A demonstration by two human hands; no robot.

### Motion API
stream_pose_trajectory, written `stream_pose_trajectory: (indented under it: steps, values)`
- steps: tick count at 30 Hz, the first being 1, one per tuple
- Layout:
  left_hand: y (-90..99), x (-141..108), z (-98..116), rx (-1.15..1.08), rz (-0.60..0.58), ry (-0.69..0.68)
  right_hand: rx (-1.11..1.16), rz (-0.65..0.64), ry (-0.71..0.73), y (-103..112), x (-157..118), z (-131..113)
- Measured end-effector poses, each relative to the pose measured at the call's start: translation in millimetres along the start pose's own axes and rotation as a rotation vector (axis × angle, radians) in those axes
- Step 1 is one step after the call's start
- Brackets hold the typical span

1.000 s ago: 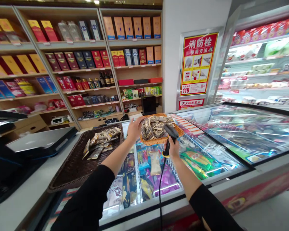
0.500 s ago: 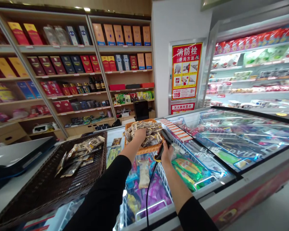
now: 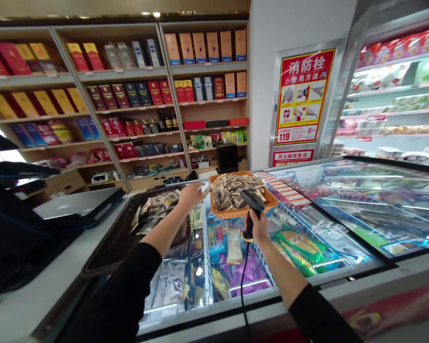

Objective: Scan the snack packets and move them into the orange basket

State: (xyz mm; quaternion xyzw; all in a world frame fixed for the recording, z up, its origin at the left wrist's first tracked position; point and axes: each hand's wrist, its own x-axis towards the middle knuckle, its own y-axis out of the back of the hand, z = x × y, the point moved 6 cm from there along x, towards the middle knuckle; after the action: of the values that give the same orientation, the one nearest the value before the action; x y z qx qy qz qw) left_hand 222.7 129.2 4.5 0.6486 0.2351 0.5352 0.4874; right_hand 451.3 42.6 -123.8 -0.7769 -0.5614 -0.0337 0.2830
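Observation:
My left hand (image 3: 191,195) is closed on a small packet (image 3: 206,191), whose end sticks out past my fingers. It hangs between a dark brown woven tray (image 3: 105,252) and an orange woven basket (image 3: 219,214). Small brown-and-clear packets (image 3: 232,188) heap up in the basket, and more such packets (image 3: 153,209) lie in the dark tray. In my right hand (image 3: 259,227) is a black handheld barcode scanner (image 3: 253,202), gripped by its handle. Its head is over the basket's near right part, and its cable (image 3: 242,286) runs down toward me.
Basket and tray rest on a glass-topped chest freezer (image 3: 343,228) with bagged goods in wire baskets. A flat-topped device (image 3: 78,205) stands on the counter at left. Shelves of boxes and bottles (image 3: 128,95) line the back; a lit fridge (image 3: 396,109) is at right.
My left hand has lifted out of the orange basket and moved left, toward the dark tray, with a packet. My right hand still holds the scanner by the basket. The view has turned left.

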Motion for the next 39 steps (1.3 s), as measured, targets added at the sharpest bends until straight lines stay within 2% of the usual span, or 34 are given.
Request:
stream_pose_trajectory:
  steps: [2, 4, 7, 9, 12, 14, 17, 20, 23, 26, 29, 32, 34, 36, 39]
  values:
    - [4.0, -23.1, -49.1, 0.016, 0.015, 0.115, 0.031, -0.017, -0.036, -16.2, -8.0, 6.3]
    - [-0.1, -42.7, -88.9, 0.044, -0.013, 0.217, 0.044, -0.045, -0.079, -38.9, -16.6, 14.9]
    - [-14.6, -58.3, -120.5, 0.099, -0.057, 0.271, 0.072, -0.091, -0.146, -77.9, -31.1, 30.9]
    - [-27.1, -60.4, -127.5, 0.134, -0.095, 0.276, 0.081, -0.098, -0.194, -98.7, -40.1, 42.0]
    - [-43.8, -58.1, -130.0, 0.168, -0.159, 0.294, 0.076, -0.143, -0.257, -116.9, -49.1, 54.3]
    - [-49.2, -56.6, -130.7, 0.177, -0.183, 0.318, 0.08, -0.167, -0.258, -118.5, -50.7, 56.5]
    - [-48.5, -56.8, -132.9, 0.127, -0.193, 0.369, 0.086, -0.133, -0.237, -109.9, -49.5, 54.3]
    - [-39.2, -60.2, -139.2, -0.039, -0.125, 0.482, 0.086, -0.119, -0.227, -104.4, -49.0, 50.4]
    - [-25.8, -66.2, -146.0, -0.306, 0.052, 0.662, 0.079, -0.148, -0.218, -106.2, -49.7, 45.1]
    - [-22.0, -68.0, -137.8, -0.784, 0.184, 0.752, 0.067, -0.181, -0.195, -107.6, -49.5, 37.5]
    - [-21.6, -59.9, -109.8, -1.261, 0.202, 0.663, 0.025, -0.202, -0.141, -103.0, -47.5, 27.8]
    - [-21.1, -50.4, -79.0, -1.462, 0.168, 0.563, -0.038, -0.215, -0.07, -93.7, -45.1, 18.8]
    - [-22.5, -44.4, -62.8, -1.468, 0.149, 0.511, -0.079, -0.216, -0.038, -87.3, -44.0, 14.9]
    - [-24.5, -39.1, -51.1, -1.352, 0.122, 0.447, -0.098, -0.197, -0.021, -81.4, -43.1, 12.5]
    - [-24.8, -35.7, -40.1, -0.887, 0.077, 0.298, -0.087, -0.169, -0.015, -76.7, -42.2, 11.0]
